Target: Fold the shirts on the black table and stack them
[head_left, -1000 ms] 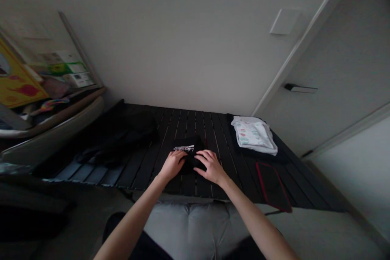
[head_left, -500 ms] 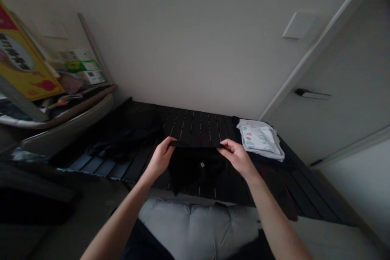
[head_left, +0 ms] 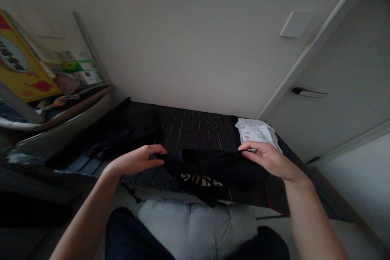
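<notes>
A black garment point(head_left: 210, 162) with white lettering on its front hangs stretched between my two hands. My left hand point(head_left: 137, 160) pinches its left upper edge between thumb and fingers. At the right upper corner, my right hand point(head_left: 266, 157) grips the cloth the same way. The garment's lower part droops toward the near edge of the dark slatted table point(head_left: 190, 124). Its exact cut cannot be made out in the dim light.
Another dark cloth heap point(head_left: 128, 130) lies on the table's left side. A white printed package point(head_left: 254, 128) rests at the right, behind my right hand. A grey tufted seat point(head_left: 198, 223) stands in front, and a crowded shelf point(head_left: 61, 120) is at far left.
My hands have moved apart, the left one leftward and the right one rightward. The garment is spread wider, and white lettering now shows where a small white tag was visible.
</notes>
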{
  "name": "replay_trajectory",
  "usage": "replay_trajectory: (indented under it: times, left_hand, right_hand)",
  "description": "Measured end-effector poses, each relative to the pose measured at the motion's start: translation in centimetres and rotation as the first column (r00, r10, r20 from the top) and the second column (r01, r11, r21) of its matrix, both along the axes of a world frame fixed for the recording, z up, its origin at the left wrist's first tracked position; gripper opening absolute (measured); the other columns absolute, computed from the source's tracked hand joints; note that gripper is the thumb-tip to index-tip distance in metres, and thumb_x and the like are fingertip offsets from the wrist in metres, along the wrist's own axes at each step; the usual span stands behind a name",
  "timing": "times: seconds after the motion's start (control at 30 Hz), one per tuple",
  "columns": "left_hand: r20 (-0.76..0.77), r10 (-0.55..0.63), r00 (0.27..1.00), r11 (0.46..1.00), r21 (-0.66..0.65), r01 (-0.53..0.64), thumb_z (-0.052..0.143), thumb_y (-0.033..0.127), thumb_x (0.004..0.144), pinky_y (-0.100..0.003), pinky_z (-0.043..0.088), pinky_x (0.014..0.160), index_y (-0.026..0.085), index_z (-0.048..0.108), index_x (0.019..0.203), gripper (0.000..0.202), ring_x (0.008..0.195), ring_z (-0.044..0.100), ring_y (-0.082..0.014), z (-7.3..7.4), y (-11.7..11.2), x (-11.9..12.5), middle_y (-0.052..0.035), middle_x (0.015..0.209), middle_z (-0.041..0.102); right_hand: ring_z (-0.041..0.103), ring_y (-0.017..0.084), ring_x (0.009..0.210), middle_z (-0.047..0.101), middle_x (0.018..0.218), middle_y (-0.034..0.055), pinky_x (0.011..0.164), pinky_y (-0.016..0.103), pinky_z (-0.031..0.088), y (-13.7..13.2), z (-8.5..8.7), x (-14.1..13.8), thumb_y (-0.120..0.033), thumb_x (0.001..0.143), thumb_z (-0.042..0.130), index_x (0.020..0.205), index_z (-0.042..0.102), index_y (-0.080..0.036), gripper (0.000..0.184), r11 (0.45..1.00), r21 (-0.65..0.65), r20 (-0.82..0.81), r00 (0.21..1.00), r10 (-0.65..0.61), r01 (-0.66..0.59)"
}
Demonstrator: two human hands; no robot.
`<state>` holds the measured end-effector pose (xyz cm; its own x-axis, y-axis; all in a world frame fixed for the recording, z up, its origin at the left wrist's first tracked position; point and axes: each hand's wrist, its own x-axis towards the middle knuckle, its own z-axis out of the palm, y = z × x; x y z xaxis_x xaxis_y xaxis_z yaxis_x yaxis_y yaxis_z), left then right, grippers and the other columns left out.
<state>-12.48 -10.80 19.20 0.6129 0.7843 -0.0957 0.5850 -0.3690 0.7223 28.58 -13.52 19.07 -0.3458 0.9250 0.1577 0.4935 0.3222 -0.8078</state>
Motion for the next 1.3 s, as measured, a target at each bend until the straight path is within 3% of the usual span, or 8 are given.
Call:
replay_trajectory:
  times: [0.1, 0.23, 0.33, 0.5, 0.7, 0.87, 1.03, 1.3]
  left_hand:
    - [-0.069, -0.110, 0.992, 0.989, -0.110, 0.102, 0.056, 0.041, 0.084, -0.021, 0.045, 0.066, 0.024, 0.069, 0.089, 0.022, 0.074, 0.060, -0.0164, 1.6, -0.2, -0.3, 0.0011, 0.081, 0.067]
    - [-0.201, -0.029, 0.979, 0.986, 0.153, 0.060, 0.055, 0.033, 0.087, -0.026, 0.046, 0.078, 0.023, 0.067, 0.096, 0.018, 0.083, 0.062, -0.0181, 2.4, 4.6, 1.6, -0.0005, 0.089, 0.067]
    - [-0.228, 0.338, 0.913, 0.861, 0.466, -0.203, 0.048, 0.023, 0.090, -0.041, 0.041, 0.097, 0.019, 0.062, 0.111, 0.025, 0.106, 0.058, -0.0257, 1.2, 9.8, 4.7, -0.0086, 0.110, 0.064]
    - [-0.146, 0.504, 0.851, 0.639, 0.726, -0.254, 0.054, 0.022, 0.088, -0.061, 0.014, 0.111, 0.022, 0.034, 0.144, 0.059, 0.141, 0.020, -0.0349, -4.1, 12.5, 9.2, -0.0128, 0.147, 0.039]
    - [-0.341, 0.384, 0.858, 0.817, 0.558, -0.144, 0.051, 0.024, 0.088, -0.059, 0.022, 0.110, 0.026, 0.051, 0.132, 0.043, 0.140, 0.027, -0.0332, -13.3, 9.7, 9.5, -0.0087, 0.145, 0.044]
    - [-0.461, 0.419, 0.782, 0.875, 0.433, -0.214, 0.038, 0.045, 0.094, -0.059, 0.023, 0.110, 0.025, 0.036, 0.146, 0.056, 0.141, 0.023, -0.0377, -17.7, 8.7, 8.5, -0.0079, 0.156, 0.027]
    - [-0.483, 0.440, 0.757, 0.862, 0.463, -0.206, 0.033, 0.046, 0.095, -0.054, 0.020, 0.112, 0.024, 0.031, 0.149, 0.058, 0.143, 0.020, -0.0365, -17.6, 6.9, 8.7, -0.0071, 0.157, 0.025]
    - [-0.491, 0.397, 0.776, 0.883, 0.434, -0.177, 0.041, 0.048, 0.093, -0.067, 0.029, 0.097, 0.018, 0.063, 0.113, 0.042, 0.101, 0.061, -0.0342, -13.3, 3.3, 10.0, -0.0142, 0.108, 0.067]
  right_hand:
    - [0.061, 0.018, 0.077, 0.067, 0.085, 0.0039, 0.066, 0.028, 0.048, 0.0, 0.7, 0.5, -0.043, 0.086, 0.059, 0.092, 0.069, -0.023, 0.023, 0.993, -0.074, 0.031, 0.995, 0.097, -0.095]
    - [0.060, 0.018, 0.070, 0.066, 0.077, 0.0032, 0.063, 0.030, 0.048, 5.6, 1.0, 1.1, -0.049, 0.086, 0.057, 0.088, 0.068, -0.021, 0.030, 0.985, -0.073, 0.197, 0.966, 0.168, -0.157]
    - [0.062, 0.023, 0.084, 0.067, 0.092, 0.0090, 0.081, 0.043, 0.048, 11.6, -0.2, 0.8, -0.050, 0.090, 0.049, 0.099, 0.067, -0.018, 0.038, 0.947, 0.288, 0.226, 0.951, -0.210, 0.140]
    - [0.041, 0.040, 0.125, 0.045, 0.139, 0.0200, 0.096, 0.067, 0.029, 15.2, -5.6, -0.7, -0.046, 0.087, 0.057, 0.138, 0.043, -0.016, 0.061, 0.759, 0.548, 0.279, 0.779, -0.561, 0.351]
    - [0.039, 0.033, 0.128, 0.049, 0.138, 0.0126, 0.098, 0.056, 0.037, 11.7, -13.0, -2.4, -0.035, 0.088, 0.054, 0.133, 0.052, -0.026, 0.046, 0.911, 0.370, 0.467, 0.812, -0.351, 0.181]
    - [0.039, 0.029, 0.130, 0.044, 0.143, 0.0090, 0.101, 0.052, 0.036, 10.1, -15.0, -4.4, -0.034, 0.088, 0.050, 0.141, 0.042, -0.030, 0.054, 0.987, 0.116, 0.501, 0.851, -0.156, 0.112]
    - [0.036, 0.025, 0.133, 0.023, 0.155, 0.0057, 0.102, 0.045, 0.035, 9.9, -14.7, -6.6, -0.010, 0.079, 0.047, 0.143, 0.038, -0.033, 0.068, 0.992, 0.126, 0.519, 0.852, -0.065, -0.001]
    - [0.060, 0.023, 0.098, 0.069, 0.097, 0.0070, 0.087, 0.037, 0.041, 9.6, -13.3, -6.0, -0.012, 0.077, 0.048, 0.087, 0.069, -0.020, 0.024, 0.998, -0.015, 0.694, 0.717, 0.057, -0.065]
